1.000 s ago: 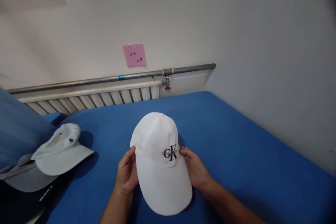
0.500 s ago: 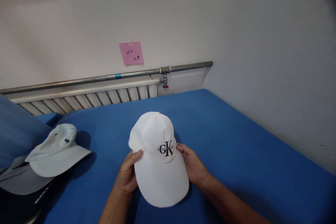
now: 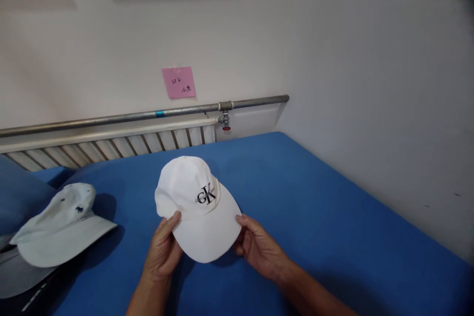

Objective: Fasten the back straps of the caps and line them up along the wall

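Observation:
A white baseball cap [image 3: 185,185] with black letters on its front is held between both hands above the blue sheet [image 3: 281,187]. Its crown faces up and its brim points toward me, slanting to the right. My left hand [image 3: 163,247] grips the left side where crown meets brim, thumb on top and the other fingers hidden beneath. My right hand [image 3: 259,247] pinches the right edge of the brim, its thumb uppermost and its fingers curled below.
On the left lies a pale cap [image 3: 59,227] with a small dark emblem, over a grey cap [image 3: 22,271] and a dark one. Behind the bed run a metal pipe [image 3: 140,117] and a radiator [image 3: 118,147]. A pink note [image 3: 178,83] is on the wall.
The white cap has moved left and turned so its brim slants more to the right. My right hand has shifted from beside the crown to the brim's edge. The view has swung slightly.

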A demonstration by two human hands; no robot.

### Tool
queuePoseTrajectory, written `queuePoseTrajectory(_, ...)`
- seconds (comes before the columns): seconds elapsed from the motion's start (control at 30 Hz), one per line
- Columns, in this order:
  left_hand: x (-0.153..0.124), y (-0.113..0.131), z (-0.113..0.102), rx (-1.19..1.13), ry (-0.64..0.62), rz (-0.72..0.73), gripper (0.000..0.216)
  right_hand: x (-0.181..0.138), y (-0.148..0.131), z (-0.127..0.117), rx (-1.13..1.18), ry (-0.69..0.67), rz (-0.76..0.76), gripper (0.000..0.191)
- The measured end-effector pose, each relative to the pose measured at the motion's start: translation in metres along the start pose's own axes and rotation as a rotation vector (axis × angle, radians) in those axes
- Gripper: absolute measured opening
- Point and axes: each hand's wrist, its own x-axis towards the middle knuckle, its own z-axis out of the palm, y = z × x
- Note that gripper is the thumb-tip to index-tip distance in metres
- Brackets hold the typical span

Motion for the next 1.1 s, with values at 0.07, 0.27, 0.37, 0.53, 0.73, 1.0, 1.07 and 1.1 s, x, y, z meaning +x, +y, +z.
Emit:
queuePoseTrajectory(0.07,0.000,-0.001,0.002,-0.004,0.008,0.011,0.043,-0.002,0.000,0.001,0.037,-0.004,0.020,0.032)
queuePoseTrajectory(0.27,0.000,-0.002,0.005,-0.015,0.064,0.001,0.046,-0.009,0.004,0.006,0.044,-0.027,0.049,0.030)
queuePoseTrajectory(0.37,0.000,-0.002,0.006,-0.006,0.173,0.008,0.052,-0.010,0.004,0.007,0.053,-0.015,0.044,0.032)
queuePoseTrajectory(0.53,-0.002,-0.001,0.013,0.063,0.300,-0.013,0.058,-0.011,0.003,0.008,0.069,-0.012,0.028,0.032)
queuePoseTrajectory(0.73,-0.005,-0.003,0.020,0.160,0.371,-0.016,0.056,-0.011,0.002,0.006,0.070,-0.019,0.015,0.030)
queuePoseTrajectory(1.0,0.000,-0.023,0.013,0.453,0.136,-0.092,0.052,-0.005,-0.029,-0.015,0.049,0.013,-0.147,0.029)
queuePoseTrajectory(1.07,0.004,-0.032,0.008,0.646,0.068,-0.121,0.055,0.001,-0.049,-0.029,0.030,0.042,-0.241,0.029)
queuePoseTrajectory(1.1,0.007,-0.036,0.004,0.764,0.053,-0.127,0.056,0.005,-0.061,-0.037,0.012,0.058,-0.292,0.029)
